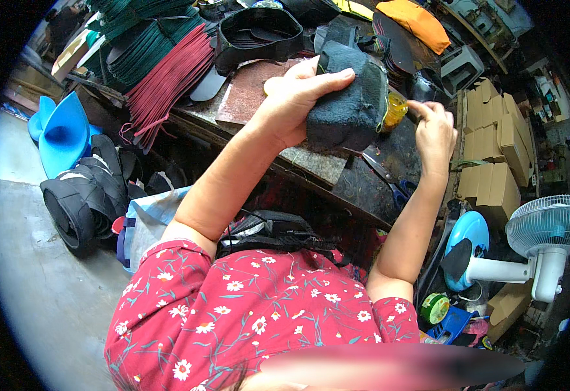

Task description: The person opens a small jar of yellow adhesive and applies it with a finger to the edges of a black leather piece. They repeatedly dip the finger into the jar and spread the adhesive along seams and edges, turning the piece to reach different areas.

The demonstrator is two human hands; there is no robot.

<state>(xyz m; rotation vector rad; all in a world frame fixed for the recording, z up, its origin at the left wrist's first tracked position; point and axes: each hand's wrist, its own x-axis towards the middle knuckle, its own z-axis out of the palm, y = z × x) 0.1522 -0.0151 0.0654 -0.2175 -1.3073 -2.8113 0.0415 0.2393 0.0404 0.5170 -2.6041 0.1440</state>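
Observation:
My left hand (307,91) grips a dark grey-blue fuzzy fabric piece (347,94), its thumb lying across the top and its fingers hidden underneath. The piece is bulky and looks folded, with a pale yellowish thread along its right edge; its exact kind is unclear. My right hand (436,133) is raised just right of it, index finger and thumb close together and the other fingers curled. Whatever it pinches is too small to make out. Between piece and hand sits a yellow see-through container (394,111). Below, on the bench, lie scissors (399,189) with blue handles.
Bundled dark green sheets (141,55) and red sheets (171,78) are stacked at the far left of the workbench (317,163). A black band (259,39) stands behind my left hand. Cardboard boxes (493,130) and a fan (542,228) are at right; black rolls (83,202) lie left.

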